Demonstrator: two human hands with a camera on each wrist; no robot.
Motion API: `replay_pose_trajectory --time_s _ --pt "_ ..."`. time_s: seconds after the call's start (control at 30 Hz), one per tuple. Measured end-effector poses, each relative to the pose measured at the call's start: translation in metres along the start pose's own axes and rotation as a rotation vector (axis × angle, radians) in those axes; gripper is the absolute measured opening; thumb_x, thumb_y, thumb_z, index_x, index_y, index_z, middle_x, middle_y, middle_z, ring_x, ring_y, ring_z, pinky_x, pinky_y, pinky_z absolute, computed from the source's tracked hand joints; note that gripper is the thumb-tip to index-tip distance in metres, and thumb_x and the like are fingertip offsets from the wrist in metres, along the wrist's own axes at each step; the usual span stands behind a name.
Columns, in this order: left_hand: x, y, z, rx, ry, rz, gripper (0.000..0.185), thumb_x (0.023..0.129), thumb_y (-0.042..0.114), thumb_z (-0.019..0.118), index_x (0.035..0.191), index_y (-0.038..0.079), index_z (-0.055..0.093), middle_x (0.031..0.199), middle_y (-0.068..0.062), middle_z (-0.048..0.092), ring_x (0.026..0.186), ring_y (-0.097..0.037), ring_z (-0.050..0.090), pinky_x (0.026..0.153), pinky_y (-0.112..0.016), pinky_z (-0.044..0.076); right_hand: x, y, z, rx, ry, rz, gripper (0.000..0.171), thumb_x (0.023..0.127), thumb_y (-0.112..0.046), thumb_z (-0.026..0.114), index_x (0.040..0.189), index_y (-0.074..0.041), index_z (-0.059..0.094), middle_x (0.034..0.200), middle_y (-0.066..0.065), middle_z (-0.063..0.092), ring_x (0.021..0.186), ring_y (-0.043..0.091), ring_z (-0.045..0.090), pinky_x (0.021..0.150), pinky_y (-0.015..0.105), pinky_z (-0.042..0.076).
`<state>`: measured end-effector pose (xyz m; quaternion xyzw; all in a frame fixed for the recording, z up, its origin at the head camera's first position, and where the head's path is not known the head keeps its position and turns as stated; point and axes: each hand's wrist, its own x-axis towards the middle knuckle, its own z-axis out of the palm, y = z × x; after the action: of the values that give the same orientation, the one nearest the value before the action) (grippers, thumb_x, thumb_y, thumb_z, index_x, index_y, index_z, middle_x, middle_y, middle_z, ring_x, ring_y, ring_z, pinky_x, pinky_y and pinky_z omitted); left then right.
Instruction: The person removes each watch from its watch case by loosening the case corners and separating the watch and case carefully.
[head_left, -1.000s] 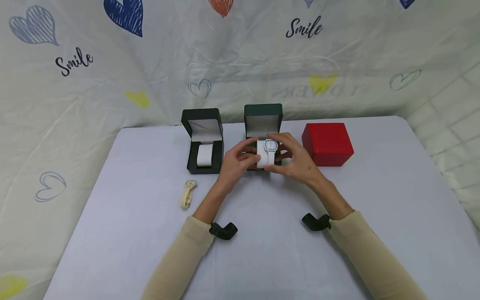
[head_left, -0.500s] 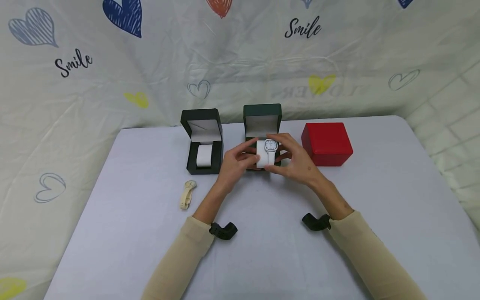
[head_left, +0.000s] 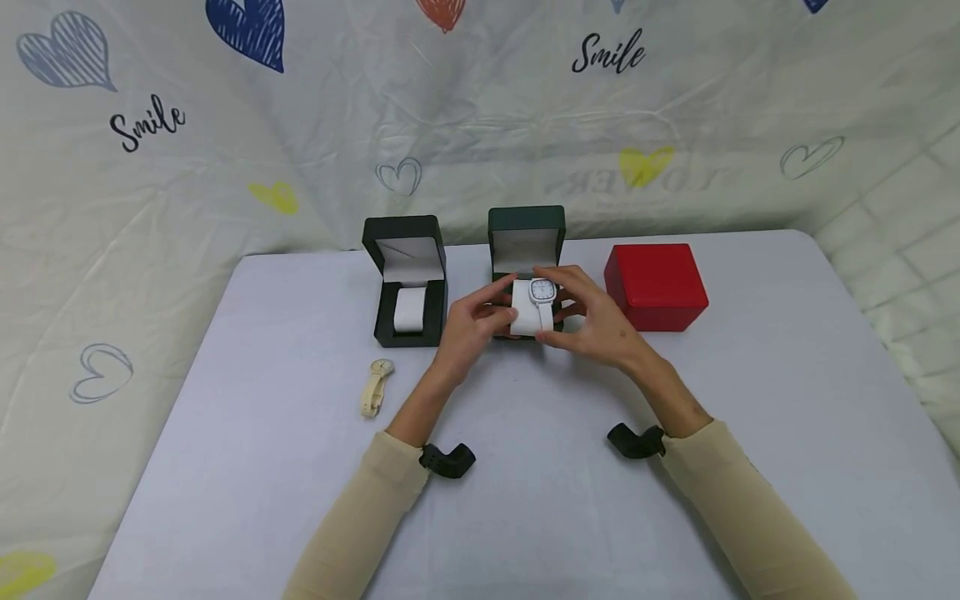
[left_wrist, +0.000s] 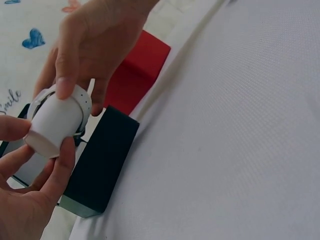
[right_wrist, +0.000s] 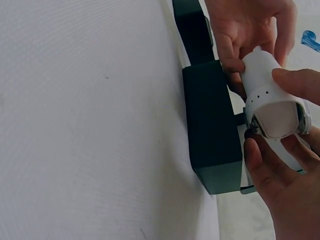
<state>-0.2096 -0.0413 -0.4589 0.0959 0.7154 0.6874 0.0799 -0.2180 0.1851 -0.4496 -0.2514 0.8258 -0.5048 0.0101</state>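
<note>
On the cushion [head_left: 525, 310], only head view shows the watch [head_left: 542, 290] face-on.

White table [head_left: 540, 517] under dark box [head_left: 402, 228], green box [head_left: 527, 218], red box [head_left: 654, 285], cream watch [head_left: 375, 388]

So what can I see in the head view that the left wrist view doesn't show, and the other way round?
Only the head view shows the open black box, the cream watch lying on the table, the white watch's dial and both sleeves.

Only the left wrist view shows the flat end of the white cushion and the small dots along the strap.

Both show the left hand and right hand holding the white watch on its cushion, the green box and the red box.
</note>
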Motion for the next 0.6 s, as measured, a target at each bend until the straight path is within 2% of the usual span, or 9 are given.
replay_pose_trajectory --time_s 0.33,0.6 --pt "0.0008 -0.0003 -0.0008 0.001 -0.002 0.006 0.050 0.099 0.012 0.065 0.147 0.023 0.061 0.127 -0.012 0.064 0.112 -0.019 0.068 0.086 -0.024 0.060 0.0004 -0.0005 -0.0008 0.004 0.007 0.007 0.085 0.081 -0.007 0.088 0.156 -0.012 0.047 0.149 0.008 0.051 0.113 0.025 0.060 0.088 0.026 0.059" --pt "-0.0014 0.0037 -0.0024 0.006 0.011 0.019 0.050 0.099 0.010 0.064 0.147 0.024 0.060 0.127 -0.014 0.063 0.106 -0.017 0.067 0.082 -0.022 0.058 -0.0004 0.0020 -0.0031 -0.006 0.032 0.027 0.084 0.082 -0.008 0.086 0.156 -0.015 0.047 0.147 0.009 0.051 0.113 0.026 0.060 0.088 0.031 0.060"
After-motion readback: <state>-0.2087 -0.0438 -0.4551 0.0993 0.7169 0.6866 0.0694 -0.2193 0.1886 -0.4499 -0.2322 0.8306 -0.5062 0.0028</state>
